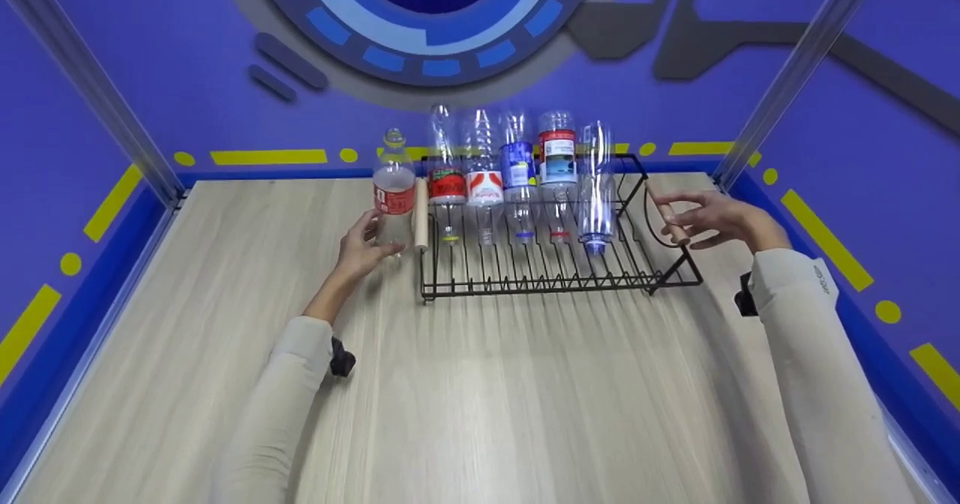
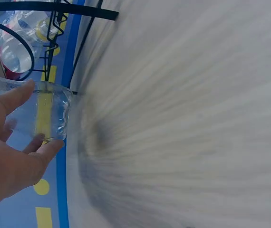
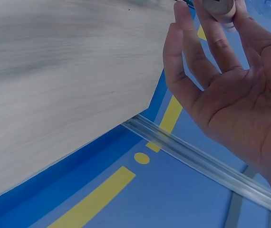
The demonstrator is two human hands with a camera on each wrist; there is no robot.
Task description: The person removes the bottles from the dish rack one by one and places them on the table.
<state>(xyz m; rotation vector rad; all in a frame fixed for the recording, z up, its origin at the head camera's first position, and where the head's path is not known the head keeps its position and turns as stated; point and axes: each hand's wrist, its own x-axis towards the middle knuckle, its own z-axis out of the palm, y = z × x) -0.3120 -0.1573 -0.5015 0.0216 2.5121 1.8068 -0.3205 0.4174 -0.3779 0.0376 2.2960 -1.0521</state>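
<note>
Head view shows you a pale wood-grain tabletop [image 1: 480, 384] boxed in by blue-violet walls [image 1: 150, 76] with yellow dashes and dots; a black wire rack [image 1: 555, 264] sits at the far middle, five clear plastic bottles [image 1: 517, 181] leaning neck-down in it; your left hand [image 1: 364, 247] curls loosely round a clear plastic bottle with a red label [image 1: 394, 193], upright on the table just left of the rack's pale wooden handle [image 1: 421, 215]; your right hand [image 1: 716, 219] lies fingers apart and straight, fingertips touching the rack's right wooden handle [image 1: 667, 219].
</note>
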